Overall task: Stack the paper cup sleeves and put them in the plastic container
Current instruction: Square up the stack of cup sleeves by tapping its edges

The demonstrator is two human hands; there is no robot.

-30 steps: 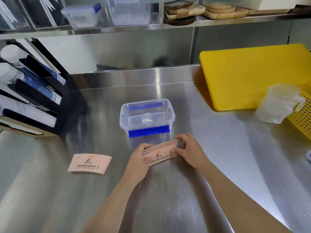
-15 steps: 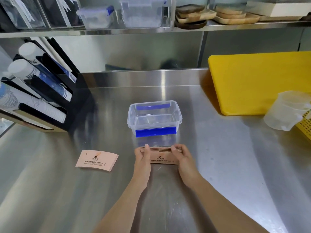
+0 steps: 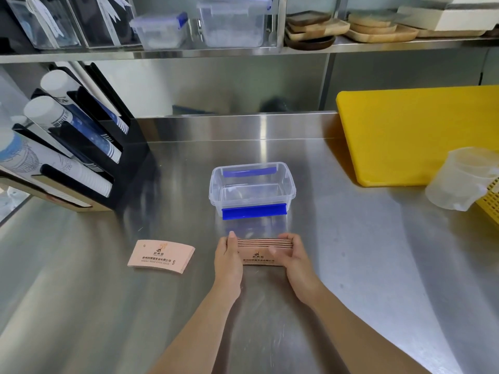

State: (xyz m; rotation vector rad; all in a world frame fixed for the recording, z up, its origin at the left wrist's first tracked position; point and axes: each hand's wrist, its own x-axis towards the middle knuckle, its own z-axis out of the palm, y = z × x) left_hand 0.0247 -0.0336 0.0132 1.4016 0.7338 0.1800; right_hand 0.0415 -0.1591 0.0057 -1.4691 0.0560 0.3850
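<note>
On the steel surface (image 3: 351,265), left to right: loose cup sleeves (image 3: 161,256) lie apart; your left hand (image 3: 229,261) and right hand (image 3: 295,259) press the stacked sleeves (image 3: 266,248) by their ends, just before the empty plastic container (image 3: 252,188). Light, slippery card: squeeze the ends evenly.

The cup sleeves (image 3: 266,251) are pale pink with dark printed text, like the loose sleeve (image 3: 161,256). The clear plastic container (image 3: 252,184) has blue clips. The cutting board (image 3: 421,133) is yellow, and the bench (image 3: 364,252) brushed silver steel.
</note>
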